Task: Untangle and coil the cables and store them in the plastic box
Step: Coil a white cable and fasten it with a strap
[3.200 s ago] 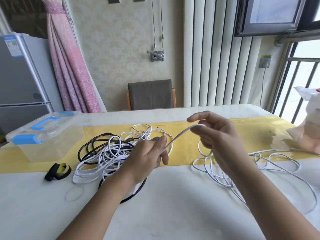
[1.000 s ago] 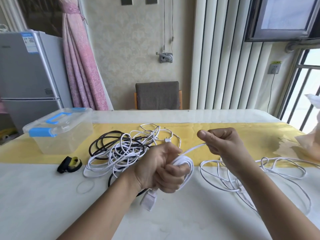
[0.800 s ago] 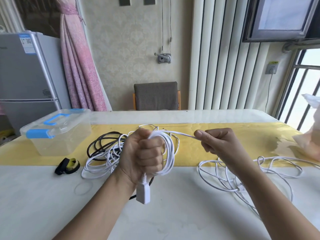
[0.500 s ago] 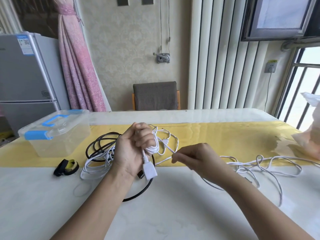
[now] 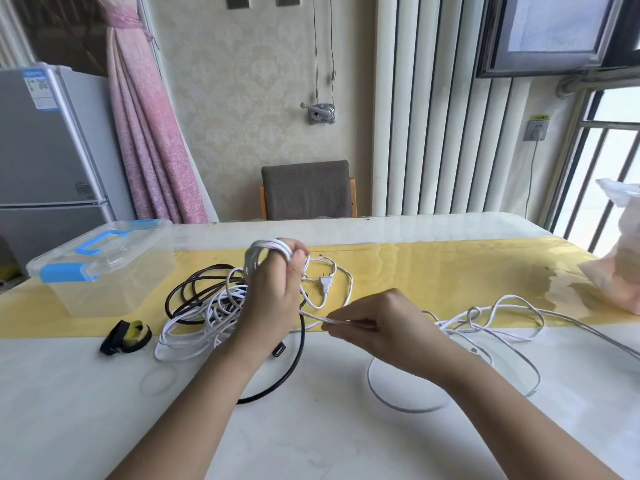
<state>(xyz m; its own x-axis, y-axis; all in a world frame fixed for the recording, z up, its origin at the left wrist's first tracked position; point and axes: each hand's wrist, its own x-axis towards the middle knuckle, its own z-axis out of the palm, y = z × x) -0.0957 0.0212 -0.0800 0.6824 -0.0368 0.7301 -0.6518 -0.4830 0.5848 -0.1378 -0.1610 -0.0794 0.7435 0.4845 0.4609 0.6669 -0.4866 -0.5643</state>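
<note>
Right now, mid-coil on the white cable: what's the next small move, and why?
Probably carry the right hand up and over the left hand to lay one more loop. The left hand holds several turns of the white cable, the right hand pinches the strand leading off them, and plenty of it lies loose on the table to the right.

Since 3.2 s ago, white cable has been wound in several loops round left grip. Right grip, w/ strand pinched, has been lowered twd near edge of bench. Loose slack at right has been drawn thinner.
</note>
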